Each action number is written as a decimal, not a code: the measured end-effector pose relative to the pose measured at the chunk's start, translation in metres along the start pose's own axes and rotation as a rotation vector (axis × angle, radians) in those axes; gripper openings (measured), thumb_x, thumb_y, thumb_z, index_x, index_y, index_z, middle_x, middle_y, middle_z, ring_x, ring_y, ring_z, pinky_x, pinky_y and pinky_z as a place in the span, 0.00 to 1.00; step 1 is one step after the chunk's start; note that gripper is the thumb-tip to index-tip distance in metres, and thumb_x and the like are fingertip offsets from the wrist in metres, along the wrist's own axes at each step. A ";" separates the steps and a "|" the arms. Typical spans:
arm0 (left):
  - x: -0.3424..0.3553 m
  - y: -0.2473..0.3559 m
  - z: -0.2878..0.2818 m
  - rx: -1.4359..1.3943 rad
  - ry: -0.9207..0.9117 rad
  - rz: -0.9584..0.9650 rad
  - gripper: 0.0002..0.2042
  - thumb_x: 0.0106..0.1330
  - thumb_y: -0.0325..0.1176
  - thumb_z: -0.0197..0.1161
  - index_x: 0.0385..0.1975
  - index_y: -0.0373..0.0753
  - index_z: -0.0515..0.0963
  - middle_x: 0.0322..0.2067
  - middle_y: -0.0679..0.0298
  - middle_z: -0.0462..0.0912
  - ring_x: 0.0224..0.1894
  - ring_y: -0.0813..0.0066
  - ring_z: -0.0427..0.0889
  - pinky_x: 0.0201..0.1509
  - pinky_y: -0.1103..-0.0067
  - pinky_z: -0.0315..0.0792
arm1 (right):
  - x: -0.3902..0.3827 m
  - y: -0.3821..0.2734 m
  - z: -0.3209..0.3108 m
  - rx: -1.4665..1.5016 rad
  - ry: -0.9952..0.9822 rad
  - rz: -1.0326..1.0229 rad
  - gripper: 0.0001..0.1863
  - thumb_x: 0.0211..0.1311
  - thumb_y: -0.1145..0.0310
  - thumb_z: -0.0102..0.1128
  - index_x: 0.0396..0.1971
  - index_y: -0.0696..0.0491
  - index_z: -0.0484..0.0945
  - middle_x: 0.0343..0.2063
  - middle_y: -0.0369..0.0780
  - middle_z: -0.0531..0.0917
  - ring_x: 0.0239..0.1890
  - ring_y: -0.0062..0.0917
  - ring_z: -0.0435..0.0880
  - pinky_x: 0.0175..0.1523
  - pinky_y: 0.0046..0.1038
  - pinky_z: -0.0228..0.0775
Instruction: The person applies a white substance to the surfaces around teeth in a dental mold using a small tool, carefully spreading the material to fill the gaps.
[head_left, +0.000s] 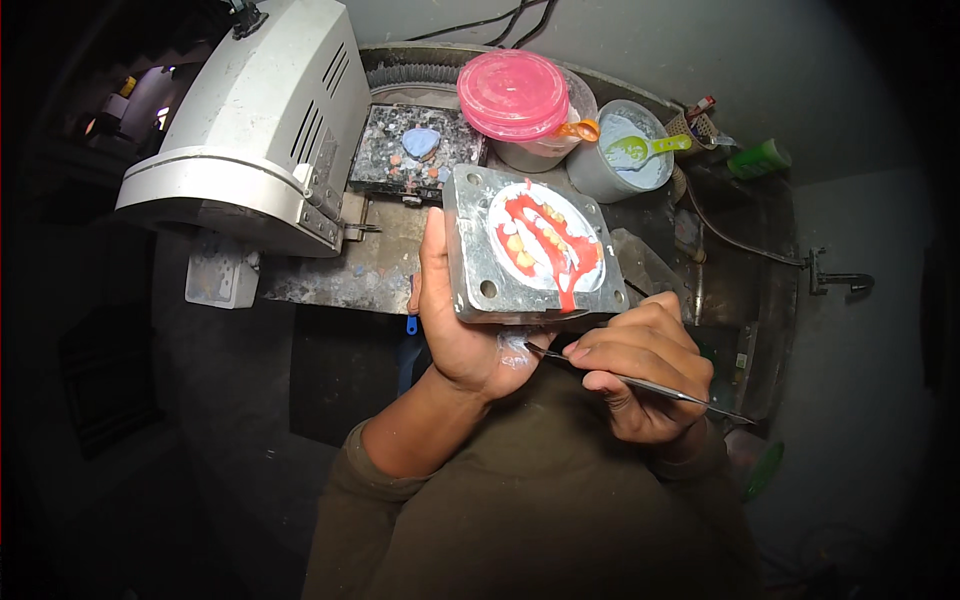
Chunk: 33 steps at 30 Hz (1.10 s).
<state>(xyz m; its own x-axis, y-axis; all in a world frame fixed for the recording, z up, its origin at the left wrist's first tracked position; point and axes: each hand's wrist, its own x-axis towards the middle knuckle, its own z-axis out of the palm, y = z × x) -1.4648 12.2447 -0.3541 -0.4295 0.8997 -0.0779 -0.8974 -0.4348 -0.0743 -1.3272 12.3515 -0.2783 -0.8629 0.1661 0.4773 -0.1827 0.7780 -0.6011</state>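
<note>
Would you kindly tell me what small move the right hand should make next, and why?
I would perhaps have the right hand lift the thin metal tool a little away from the pale smear: its tip is at or just above that smear on the bare heel of the left hand, which is also holding up the metal block, so a slip might scrape skin.

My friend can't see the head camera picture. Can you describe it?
The left hand holds a metal block with red strips and tooth-like pieces set in white; the right hand points a thin tool at a smear on the left hand. Beyond are a white machine and tubs.
</note>
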 end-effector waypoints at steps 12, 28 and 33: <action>0.008 -0.003 0.009 0.119 0.134 0.018 0.35 0.75 0.67 0.37 0.64 0.43 0.70 0.56 0.60 0.80 0.56 0.63 0.81 0.58 0.61 0.78 | 0.001 0.007 0.003 0.010 -0.003 0.001 0.11 0.65 0.61 0.69 0.33 0.55 0.86 0.29 0.35 0.89 0.29 0.24 0.81 0.39 0.28 0.62; 0.010 -0.006 0.009 0.125 0.134 -0.013 0.36 0.74 0.68 0.38 0.64 0.42 0.70 0.58 0.59 0.79 0.58 0.59 0.80 0.59 0.55 0.77 | -0.013 0.007 0.005 -0.014 0.004 -0.064 0.11 0.60 0.64 0.72 0.38 0.54 0.87 0.37 0.34 0.89 0.31 0.22 0.82 0.38 0.25 0.63; 0.012 -0.006 0.006 0.132 0.137 -0.017 0.37 0.74 0.68 0.38 0.65 0.42 0.70 0.59 0.59 0.78 0.59 0.58 0.79 0.61 0.55 0.75 | -0.015 0.008 0.007 -0.010 -0.008 -0.049 0.12 0.59 0.65 0.73 0.39 0.55 0.86 0.37 0.34 0.89 0.32 0.22 0.82 0.38 0.26 0.63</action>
<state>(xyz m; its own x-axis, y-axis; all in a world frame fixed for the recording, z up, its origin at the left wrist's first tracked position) -1.4656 12.2581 -0.3488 -0.4044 0.8895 -0.2129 -0.9138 -0.4026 0.0536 -1.3188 12.3515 -0.2948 -0.8570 0.1229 0.5005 -0.2202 0.7908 -0.5711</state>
